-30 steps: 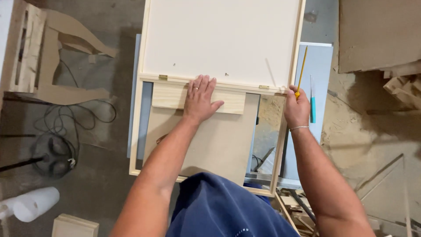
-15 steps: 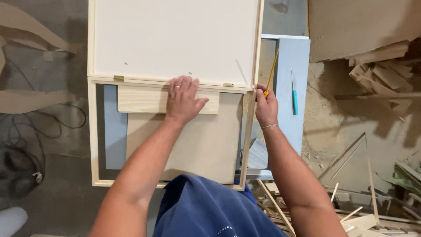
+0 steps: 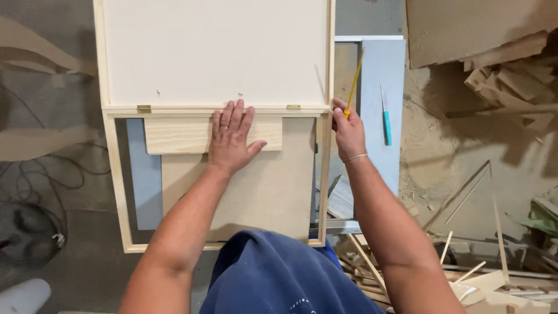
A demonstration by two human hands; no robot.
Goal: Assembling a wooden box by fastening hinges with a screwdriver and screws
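My left hand lies flat, fingers spread, on a short pale wooden board inside an open wooden frame, just below the hinged edge. Under the board sits a brown fibreboard panel. A white panel in a wooden frame is joined to the frame by two brass hinges. My right hand grips a yellow pencil at the frame's right upper corner, with the pencil pointing away from me.
A teal-handled tool lies on a grey sheet to the right. Wood scraps and thin strips litter the sawdust-covered floor at right. Cables lie at left. Brown board pieces sit top right.
The view has shifted so the frame sits more to the left in view. Both hands keep their places on the board and at the frame's corner.
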